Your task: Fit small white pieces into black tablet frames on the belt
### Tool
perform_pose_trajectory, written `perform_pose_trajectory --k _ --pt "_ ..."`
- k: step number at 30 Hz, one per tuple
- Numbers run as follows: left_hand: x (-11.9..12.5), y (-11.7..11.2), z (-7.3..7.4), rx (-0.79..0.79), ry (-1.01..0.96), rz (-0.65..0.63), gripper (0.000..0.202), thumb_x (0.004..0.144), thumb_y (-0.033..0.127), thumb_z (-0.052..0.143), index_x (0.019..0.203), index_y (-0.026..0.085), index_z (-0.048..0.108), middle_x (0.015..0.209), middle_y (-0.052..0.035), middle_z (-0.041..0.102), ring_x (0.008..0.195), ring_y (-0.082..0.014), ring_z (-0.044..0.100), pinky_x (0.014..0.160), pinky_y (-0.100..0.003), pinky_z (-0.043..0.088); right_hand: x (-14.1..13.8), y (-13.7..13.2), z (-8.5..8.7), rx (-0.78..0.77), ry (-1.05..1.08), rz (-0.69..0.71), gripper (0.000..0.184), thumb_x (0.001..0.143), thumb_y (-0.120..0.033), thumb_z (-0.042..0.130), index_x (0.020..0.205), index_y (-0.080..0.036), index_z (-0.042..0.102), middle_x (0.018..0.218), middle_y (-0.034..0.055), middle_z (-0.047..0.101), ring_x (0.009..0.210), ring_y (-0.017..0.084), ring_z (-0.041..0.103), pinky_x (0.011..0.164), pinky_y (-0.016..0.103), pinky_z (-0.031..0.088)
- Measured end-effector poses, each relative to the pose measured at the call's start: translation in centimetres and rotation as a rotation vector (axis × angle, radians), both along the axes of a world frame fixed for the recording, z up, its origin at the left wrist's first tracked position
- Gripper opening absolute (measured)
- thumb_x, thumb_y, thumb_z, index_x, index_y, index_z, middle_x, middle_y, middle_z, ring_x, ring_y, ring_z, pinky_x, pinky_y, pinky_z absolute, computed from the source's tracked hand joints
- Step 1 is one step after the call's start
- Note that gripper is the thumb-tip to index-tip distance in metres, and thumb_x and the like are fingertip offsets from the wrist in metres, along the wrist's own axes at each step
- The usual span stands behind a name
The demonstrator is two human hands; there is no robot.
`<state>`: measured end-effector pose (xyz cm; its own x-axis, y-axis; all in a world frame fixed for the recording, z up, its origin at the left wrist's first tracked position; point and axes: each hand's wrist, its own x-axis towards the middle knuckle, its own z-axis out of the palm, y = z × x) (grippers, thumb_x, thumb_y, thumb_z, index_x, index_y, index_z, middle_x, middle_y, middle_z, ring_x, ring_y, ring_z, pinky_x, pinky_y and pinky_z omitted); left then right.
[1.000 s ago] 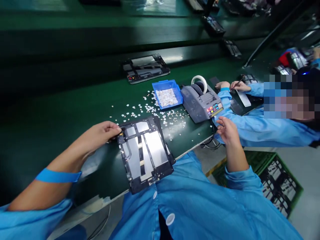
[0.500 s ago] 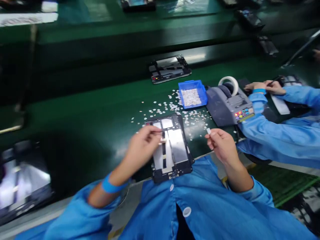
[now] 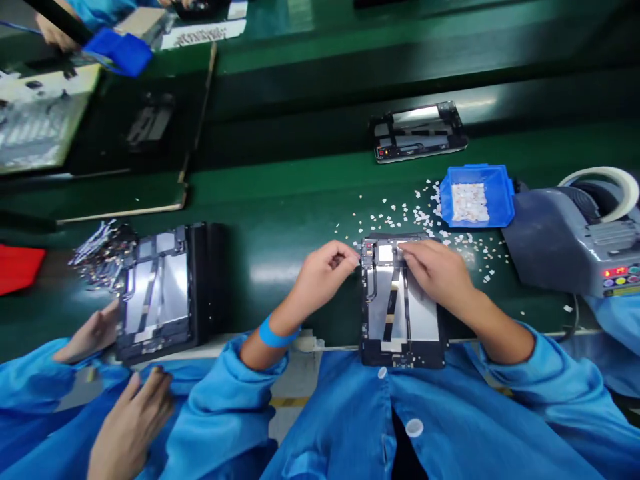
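An opened tablet [image 3: 424, 313] with bare silver batteries and a dark flat cable lies at the bench's front edge, apparently on top of another one. My left hand [image 3: 327, 277] is closed in a pinch beside its upper left corner; what the fingertips hold, if anything, is hidden. Over the tablet's upper right part is my right hand [image 3: 443, 277], thumb and index finger pinched together. A small white piece of tape [image 3: 400, 248] shows at those fingertips, partly covered by them.
A blue bin [image 3: 505, 207] of small white pieces stands beside a tape dispenser [image 3: 545, 233]. Loose white scraps [image 3: 425, 217] litter the green bench. Another opened tablet [image 3: 417, 133] lies behind. At left, a co-worker's hand [image 3: 95, 330] touches a tablet stack [image 3: 173, 287].
My view has swung left. My right hand has moved from beside the tablet onto its upper part with the white piece. My left hand has left the flat cable for the upper left corner.
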<state>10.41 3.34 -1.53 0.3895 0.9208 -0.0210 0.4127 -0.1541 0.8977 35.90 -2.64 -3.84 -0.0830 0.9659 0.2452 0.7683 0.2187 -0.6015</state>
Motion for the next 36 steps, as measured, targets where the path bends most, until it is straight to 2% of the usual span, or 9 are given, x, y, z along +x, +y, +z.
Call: perform_pose_trajectory --k 2,4,9,12,15,18,21,30,36 --pt "-0.3 0.8 0.1 0.182 0.141 -0.165 0.009 0.097 0.021 0.062 0.089 0.021 0.066 0.108 -0.0051 0.079 0.101 -0.0215 0.071 0.090 -0.037 0.052 0.1 1.6 -0.4 0.091 -0.233 0.108 0.036 0.107 -0.022 0.048 0.126 -0.026 0.078 0.103 0.0081 0.076 0.092 0.022 0.064 0.080 0.035 0.049" --pt "0.0 1.4 0.0 0.328 0.231 -0.278 0.010 0.099 0.020 0.060 0.090 0.021 0.064 0.117 -0.0064 0.079 0.112 -0.0246 0.070 0.099 -0.043 0.050 0.0 2.8 -0.9 0.164 -0.395 0.197 0.037 0.108 -0.020 0.049 0.132 -0.029 0.075 0.103 0.0071 0.073 0.086 0.021 0.057 0.073 0.034 0.043" --pt "0.6 2.0 -0.4 0.375 0.317 -0.360 0.012 0.100 0.017 0.057 0.090 0.021 0.061 0.116 -0.0076 0.078 0.109 -0.0252 0.070 0.097 -0.043 0.050 0.3 3.6 -1.8 0.264 -0.549 0.278 0.034 0.108 -0.021 0.050 0.131 -0.026 0.074 0.101 0.0080 0.069 0.084 0.022 0.047 0.068 0.035 0.033" --pt "1.0 2.4 -0.1 0.358 0.312 -0.325 0.010 0.099 0.018 0.059 0.090 0.021 0.063 0.105 -0.0055 0.078 0.101 -0.0233 0.069 0.096 -0.041 0.049 0.5 3.6 -1.6 0.270 -0.596 0.304 0.033 0.107 -0.021 0.050 0.132 -0.025 0.071 0.102 0.0085 0.068 0.085 0.022 0.046 0.068 0.035 0.031" --pt "2.0 3.4 0.0 0.252 0.282 -0.226 0.011 0.097 0.019 0.062 0.087 0.020 0.066 0.088 -0.0022 0.073 0.088 -0.0203 0.065 0.086 -0.035 0.048 0.6 3.7 -1.2 0.255 -0.625 0.326 0.034 0.107 -0.019 0.049 0.132 -0.024 0.071 0.102 0.0094 0.067 0.086 0.023 0.045 0.068 0.035 0.029" --pt "3.3 4.6 -0.5 0.087 0.271 -0.207 0.012 0.093 0.019 0.064 0.081 0.019 0.068 0.081 -0.0016 0.068 0.082 -0.0191 0.062 0.075 -0.032 0.045 0.6 3.9 -1.0 0.244 -0.611 0.324 0.033 0.106 -0.019 0.049 0.127 -0.024 0.073 0.100 0.0097 0.066 0.085 0.023 0.043 0.068 0.036 0.027" --pt "4.0 5.3 -1.3 0.012 0.305 -0.227 0.014 0.091 0.019 0.065 0.077 0.019 0.068 0.077 -0.0019 0.065 0.082 -0.0198 0.059 0.072 -0.032 0.042 0.7 4.0 -1.2 0.226 -0.574 0.308 0.034 0.106 -0.019 0.048 0.127 -0.025 0.074 0.100 0.0099 0.065 0.086 0.023 0.043 0.068 0.037 0.026" --pt "4.4 4.7 -2.2 0.037 0.325 -0.154 0.013 0.091 0.013 0.061 0.081 0.019 0.067 0.080 -0.0017 0.062 0.083 -0.0196 0.058 0.073 -0.031 0.043 0.6 4.1 -1.6 0.234 -0.544 0.308 0.035 0.107 -0.018 0.047 0.127 -0.025 0.074 0.099 0.0094 0.065 0.086 0.023 0.042 0.073 0.037 0.029" --pt "4.6 3.8 -2.6 0.114 0.365 -0.094 0.014 0.095 0.017 0.061 0.082 0.020 0.064 0.080 -0.0022 0.060 0.086 -0.0208 0.057 0.075 -0.033 0.043 0.6 4.2 -1.8 0.258 -0.536 0.306 0.035 0.108 -0.019 0.045 0.127 -0.025 0.074 0.098 0.0094 0.064 0.085 0.023 0.041 0.073 0.037 0.030"
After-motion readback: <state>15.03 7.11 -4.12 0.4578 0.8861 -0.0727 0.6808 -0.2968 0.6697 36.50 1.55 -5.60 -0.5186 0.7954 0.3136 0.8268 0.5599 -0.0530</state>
